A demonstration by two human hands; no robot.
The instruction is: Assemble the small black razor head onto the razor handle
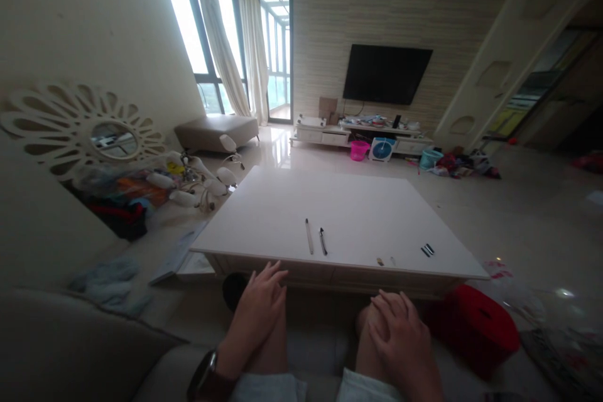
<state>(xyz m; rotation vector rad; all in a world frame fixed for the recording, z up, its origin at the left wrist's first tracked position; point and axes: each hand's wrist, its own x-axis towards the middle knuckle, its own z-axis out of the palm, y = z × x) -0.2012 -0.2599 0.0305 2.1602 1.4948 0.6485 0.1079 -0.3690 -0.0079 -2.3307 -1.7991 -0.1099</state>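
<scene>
My left hand [266,295] rests on my left knee, fingers stretched out and holding nothing; a dark watch [203,374] is on that wrist. Over the right knee lies my right hand [396,323], its fingers spread and nothing in it. Just beyond the knees stands a white table [264,207]. On it lie a pale, slim pen-like stick [309,237] and, beside it, a black-and-clear pen-like tool [323,242]. Near the front edge are a small yellowish-dark piece [379,261] and a tiny pale piece [392,260]. Small dark strips [428,250] lie farther right.
A red roll-shaped object [485,326] sits on the floor right of my knees. Left of the table lie a lamp with white shades [214,185] and heaped items. Across the room are a TV bench [311,134], a pink basket [359,151] and a fan [382,149].
</scene>
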